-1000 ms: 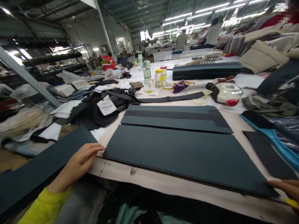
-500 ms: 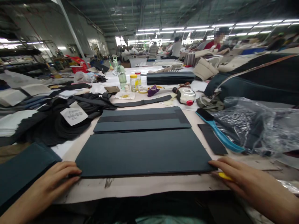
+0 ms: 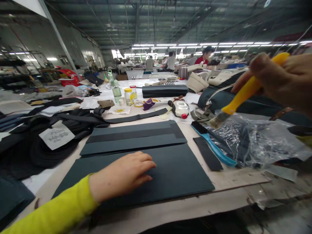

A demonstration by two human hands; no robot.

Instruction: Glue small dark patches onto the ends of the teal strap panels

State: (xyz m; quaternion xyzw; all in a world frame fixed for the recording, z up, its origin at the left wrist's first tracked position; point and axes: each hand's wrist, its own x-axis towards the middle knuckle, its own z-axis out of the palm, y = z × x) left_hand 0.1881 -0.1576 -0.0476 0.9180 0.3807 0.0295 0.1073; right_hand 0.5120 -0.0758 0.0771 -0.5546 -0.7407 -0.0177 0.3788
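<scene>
A stack of dark teal panels lies flat in front of me, with a second stack carrying a black strip just behind it. My left hand, in a yellow-green sleeve, is over the front stack, fingers slightly curled and apart, holding nothing. Raised at the right, my right hand grips a yellow-handled brush, its bristles pointing down and left above a clear plastic bag. The blurred fingers wrap round the handle.
Right of the panels lie a blue-handled brush and a black strip. Behind stand jars, a green bottle and a white container with red cap. Black rolled fabric lies left. People work farther back.
My left hand has moved from the left corner onto the front stack. My right hand has left the right corner and risen with the yellow brush. The view has shifted.
</scene>
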